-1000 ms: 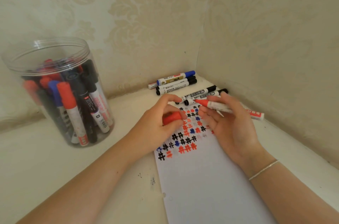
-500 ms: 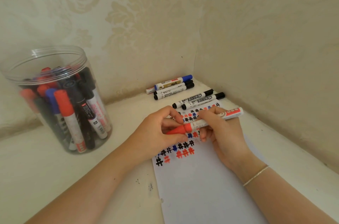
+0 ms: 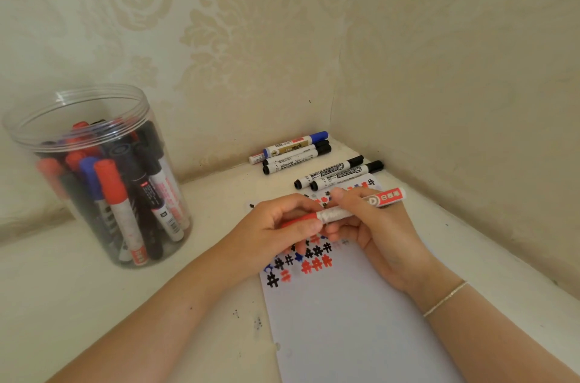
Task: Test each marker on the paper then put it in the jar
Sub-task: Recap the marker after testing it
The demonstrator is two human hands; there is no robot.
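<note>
Head view: left hand [image 3: 279, 225] and right hand [image 3: 373, 225] grip a red marker [image 3: 351, 210] (cap apparently on); next, probably into the jar [image 3: 94, 175].

Cream ledge [image 3: 78, 294] carries jar [image 3: 94, 181], paper [image 3: 345, 320], perhaps six markers [image 3: 314, 159].

White paper [image 3: 361, 320] carries red, black and blue hash marks; the held marker [image 3: 332, 213] is white with a red cap; wallpaper [image 3: 219, 37] shows cream damask.

Bare table [image 3: 78, 304] lies between the paper [image 3: 345, 320] and the open-topped jar [image 3: 100, 175].
</note>
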